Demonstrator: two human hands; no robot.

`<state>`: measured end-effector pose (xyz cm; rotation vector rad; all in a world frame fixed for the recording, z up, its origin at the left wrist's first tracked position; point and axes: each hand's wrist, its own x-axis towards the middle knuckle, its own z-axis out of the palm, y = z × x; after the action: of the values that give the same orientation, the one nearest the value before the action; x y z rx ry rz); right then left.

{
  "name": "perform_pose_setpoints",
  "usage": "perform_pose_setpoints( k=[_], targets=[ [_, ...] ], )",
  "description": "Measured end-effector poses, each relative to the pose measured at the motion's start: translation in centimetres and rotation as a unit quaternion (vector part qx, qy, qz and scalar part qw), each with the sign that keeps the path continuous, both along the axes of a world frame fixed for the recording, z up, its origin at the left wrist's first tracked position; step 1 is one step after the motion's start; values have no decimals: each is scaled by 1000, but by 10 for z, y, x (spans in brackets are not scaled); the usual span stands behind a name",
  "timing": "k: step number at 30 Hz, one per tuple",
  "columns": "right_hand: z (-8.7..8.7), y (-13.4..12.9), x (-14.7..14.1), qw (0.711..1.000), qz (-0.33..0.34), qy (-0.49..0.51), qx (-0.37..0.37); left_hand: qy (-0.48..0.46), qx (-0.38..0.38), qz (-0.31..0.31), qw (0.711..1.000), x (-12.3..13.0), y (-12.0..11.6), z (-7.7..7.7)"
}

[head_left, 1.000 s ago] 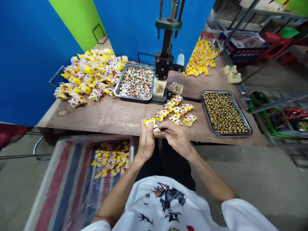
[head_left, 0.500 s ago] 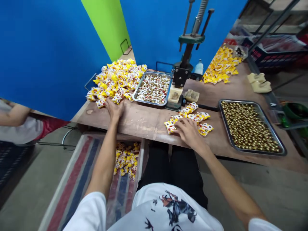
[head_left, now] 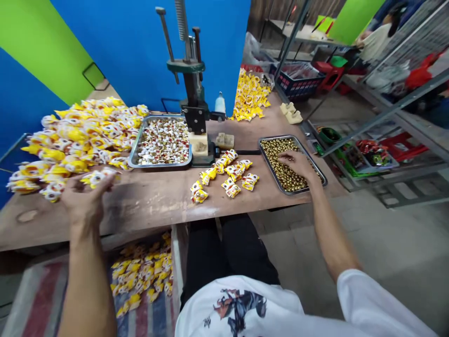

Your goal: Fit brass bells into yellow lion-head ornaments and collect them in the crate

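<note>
My left hand (head_left: 86, 194) holds a white-and-yellow cat-like figure (head_left: 100, 177) between thumb and fingers, beside a big heap of similar figures (head_left: 80, 135). Over the tray of gold beads (head_left: 280, 154) reaches my right hand (head_left: 298, 164), its fingers spread and slightly bent; whether the fingertips touch the beads cannot be made out. Several figures (head_left: 231, 187) lie loose on the wooden table between my hands. A metal tray of small white and red parts (head_left: 163, 142) stands left of the hand press (head_left: 194, 117).
Yellow pieces (head_left: 250, 96) are piled at the back right, near a cream block (head_left: 291, 113). A box under the table holds more figures (head_left: 147, 271). Metal shelving (head_left: 403, 103) stands at the right. A person (head_left: 377, 42) is in the far background.
The view has swung right. My left hand has picked up a figure at the heap. My right hand has left the loose figures and moved right over the gold beads.
</note>
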<state>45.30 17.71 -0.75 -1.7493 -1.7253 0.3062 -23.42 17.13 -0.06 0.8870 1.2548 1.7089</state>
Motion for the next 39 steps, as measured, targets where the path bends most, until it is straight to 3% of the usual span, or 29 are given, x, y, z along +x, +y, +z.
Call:
perform_pose_setpoints(
  k=[3,6,9,13,16,19,23,27,32,36,39],
  targets=[
    [-11,18,-1,1000,1,2,-14,-15,38,-7,999,31,-9,2],
    [-16,25,-11,1000,2,13,6,-77,55,-104,990,71,-27,4],
    [-10,20,-10,998,23,37,38,-89,58,-174,979,116,-54,7],
    [7,-8,-11,991,37,90,94,-125,4,-244,962,177,-87,9],
    [14,-39,-43,982,49,140,114,-171,-32,-273,946,217,-99,8],
    [14,-73,-108,969,110,193,104,-203,-52,-265,941,246,-100,4],
    [6,-113,-202,942,199,249,102,-198,-65,-242,948,265,-101,-2],
    [-4,-131,-254,936,202,221,187,-134,-57,-215,966,267,-112,-7],
    [-17,-130,-268,923,219,165,271,-53,-33,-158,985,266,-125,-12],
    [-26,-127,-267,918,250,119,285,-39,-39,-138,989,265,-129,-11],
    [-24,-128,-266,918,257,102,283,-32,-42,-138,989,265,-133,-6]
  ],
)
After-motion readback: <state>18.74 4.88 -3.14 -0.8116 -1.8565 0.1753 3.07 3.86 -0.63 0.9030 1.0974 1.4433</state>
